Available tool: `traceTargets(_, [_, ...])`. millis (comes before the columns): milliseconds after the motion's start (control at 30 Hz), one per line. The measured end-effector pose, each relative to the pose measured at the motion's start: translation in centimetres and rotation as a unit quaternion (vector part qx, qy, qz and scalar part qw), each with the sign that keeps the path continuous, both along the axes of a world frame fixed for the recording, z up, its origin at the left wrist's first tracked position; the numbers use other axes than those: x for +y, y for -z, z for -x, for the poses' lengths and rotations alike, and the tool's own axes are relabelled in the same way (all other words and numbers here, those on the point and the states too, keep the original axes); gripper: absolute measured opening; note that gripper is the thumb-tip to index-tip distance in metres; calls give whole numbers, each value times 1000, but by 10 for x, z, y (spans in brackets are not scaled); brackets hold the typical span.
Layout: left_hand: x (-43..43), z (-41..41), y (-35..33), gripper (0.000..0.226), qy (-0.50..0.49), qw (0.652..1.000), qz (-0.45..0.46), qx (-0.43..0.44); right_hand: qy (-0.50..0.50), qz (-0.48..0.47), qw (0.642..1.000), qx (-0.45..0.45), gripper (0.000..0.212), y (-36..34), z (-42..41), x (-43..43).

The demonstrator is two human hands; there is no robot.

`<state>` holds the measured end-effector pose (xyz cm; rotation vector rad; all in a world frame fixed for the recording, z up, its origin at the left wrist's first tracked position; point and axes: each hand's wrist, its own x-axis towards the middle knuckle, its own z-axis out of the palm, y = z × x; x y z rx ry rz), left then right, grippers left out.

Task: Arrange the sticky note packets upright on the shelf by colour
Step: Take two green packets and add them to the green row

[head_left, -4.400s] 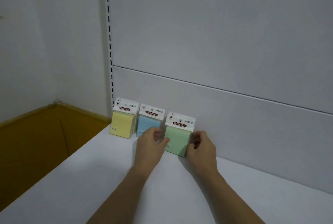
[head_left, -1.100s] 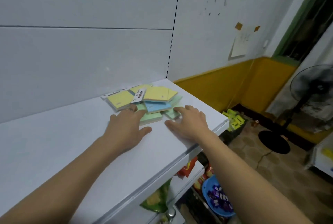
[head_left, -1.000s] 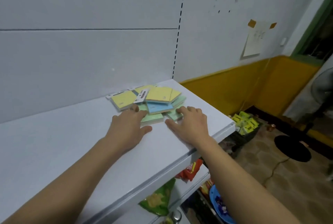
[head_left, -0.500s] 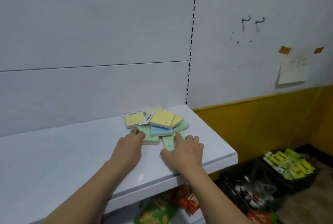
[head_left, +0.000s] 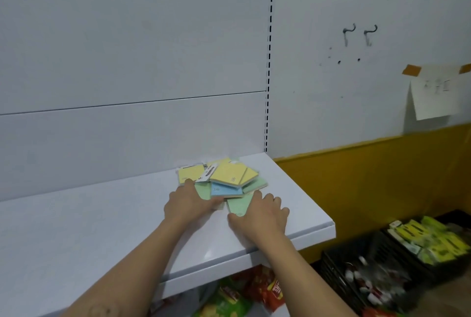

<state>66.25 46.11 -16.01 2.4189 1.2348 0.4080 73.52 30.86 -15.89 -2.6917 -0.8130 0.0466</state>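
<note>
Several sticky note packets lie flat in a loose pile at the right end of the white shelf. Yellow packets are on top and at the back, with a blue packet in the middle. Green packets sit underneath and in front. My left hand lies on the pile's left front, fingers over a green packet and thumb against its front edge. My right hand lies flat with fingers spread beside another green packet, which sits between its thumb and forefinger.
The shelf's right edge is close to my right hand. A slotted upright rises behind the pile. Snack bags fill the shelf below. A black crate of yellow-green packs stands on the floor at right.
Seconds ago my hands were at upright packets at the shelf's left end. Since then they have slid forward onto the flat pile, and my left thumb has closed on a green packet's edge.
</note>
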Motion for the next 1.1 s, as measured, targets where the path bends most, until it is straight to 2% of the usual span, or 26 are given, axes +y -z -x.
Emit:
traceTargets(133, [1, -5, -2, 90, -6, 999, 52, 1, 13, -16, 998, 57, 94, 0, -8, 3])
traceTargets(233, [5, -8, -11, 79, -5, 997, 79, 5, 16, -45, 995, 89, 84, -3, -12, 1])
traceTargets(300, [8, -8, -19, 65, 1, 995, 98, 9, 6, -30, 993, 112, 82, -8, -17, -2])
traceTargets(367, [12, -6, -23, 64, -8, 990, 142, -4, -13, -17, 990, 142, 80, -13, -21, -1])
traceTargets(433, [16, -4, -26, 63, -15, 984, 178, -22, -37, -16, 985, 165, 69, -17, -26, -1])
traceTargets(533, [22, 0, -30, 35, -17, 978, 202, -38, -27, -54, 974, 216, 50, -23, -41, -5])
traceTargets(600, [29, 5, -34, 17, -30, 976, 210, -57, -23, -109, 949, 296, 34, -29, -51, -13])
traceTargets(667, [34, 9, -40, 16, -29, 972, 219, -78, -24, -130, 928, 348, 21, -37, -58, -20])
traceTargets(900, [35, 28, -85, 6, -4, 965, 195, -176, -41, -162, 937, 307, 11, -63, -75, -34])
traceTargets(1000, [34, 37, -95, 10, -7, 959, 170, -227, -36, -193, 947, 254, 8, -74, -80, -37])
traceTargets(1100, [34, 42, -99, 13, -1, 940, 196, -281, -49, -233, 949, 206, 13, -85, -84, -33])
